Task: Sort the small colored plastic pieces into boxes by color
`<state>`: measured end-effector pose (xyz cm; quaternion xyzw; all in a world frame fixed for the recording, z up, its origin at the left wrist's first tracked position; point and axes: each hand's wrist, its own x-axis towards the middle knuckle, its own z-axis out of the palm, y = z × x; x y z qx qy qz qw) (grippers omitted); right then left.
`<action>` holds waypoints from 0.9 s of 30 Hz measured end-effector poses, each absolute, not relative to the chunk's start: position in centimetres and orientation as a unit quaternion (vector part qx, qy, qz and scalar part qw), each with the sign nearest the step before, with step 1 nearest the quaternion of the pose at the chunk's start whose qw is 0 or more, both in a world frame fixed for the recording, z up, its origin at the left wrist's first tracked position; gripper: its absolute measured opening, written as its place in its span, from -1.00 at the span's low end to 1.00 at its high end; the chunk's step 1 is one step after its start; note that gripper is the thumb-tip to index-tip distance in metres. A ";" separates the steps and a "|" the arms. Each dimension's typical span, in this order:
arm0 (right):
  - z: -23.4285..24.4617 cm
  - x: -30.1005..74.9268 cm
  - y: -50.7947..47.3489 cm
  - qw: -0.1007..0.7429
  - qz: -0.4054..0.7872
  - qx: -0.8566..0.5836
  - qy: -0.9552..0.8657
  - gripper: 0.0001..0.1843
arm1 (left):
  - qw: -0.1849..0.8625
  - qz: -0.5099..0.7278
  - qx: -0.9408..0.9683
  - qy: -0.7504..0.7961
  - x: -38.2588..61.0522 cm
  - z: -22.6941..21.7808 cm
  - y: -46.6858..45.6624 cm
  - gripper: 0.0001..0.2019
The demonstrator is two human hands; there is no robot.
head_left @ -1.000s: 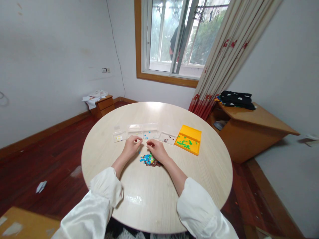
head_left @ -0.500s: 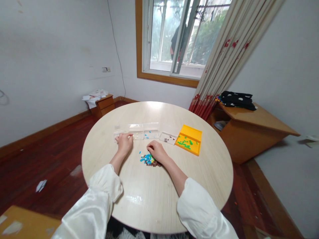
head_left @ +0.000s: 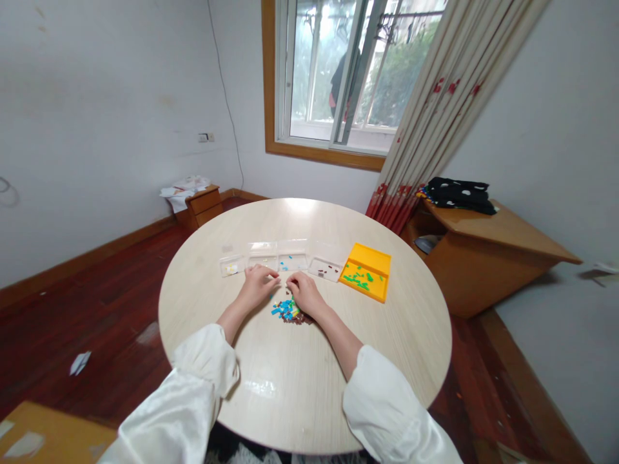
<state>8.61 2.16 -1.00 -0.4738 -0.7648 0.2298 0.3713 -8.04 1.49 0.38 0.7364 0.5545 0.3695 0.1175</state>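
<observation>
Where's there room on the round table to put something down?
There's a bare patch on the round table between the white sleeves, on the near side of the colourful pile. More lies behind the clear boxes and right of the yellow box. It's crowded between pile and boxes, where the left hand and right hand are.

Behind the left hand (head_left: 260, 283), past a bare forearm (head_left: 233, 318), a glossy white sleeve (head_left: 164, 412) falls in soft folds, ending in a puffed cuff (head_left: 207, 357). Behind the right hand (head_left: 305, 293), a matching sleeve (head_left: 391, 399) billows, equally loose and satiny.
</observation>
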 end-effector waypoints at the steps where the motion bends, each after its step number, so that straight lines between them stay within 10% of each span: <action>1: -0.9 8.6 2.2 0.378 0.231 -0.474 -0.761 -0.87 | 0.125 0.366 0.743 0.546 -7.8 0.3 1.4 -0.92; 15: -0.4 8.5 2.0 0.423 0.275 -0.464 -0.728 -0.86 | 0.126 0.368 0.739 0.550 -7.3 0.2 1.6 -0.85; 27: 0.1 9.2 1.9 0.289 0.280 -0.477 -0.781 -0.81 | 0.059 0.386 0.601 0.697 -9.9 0.6 2.8 -0.83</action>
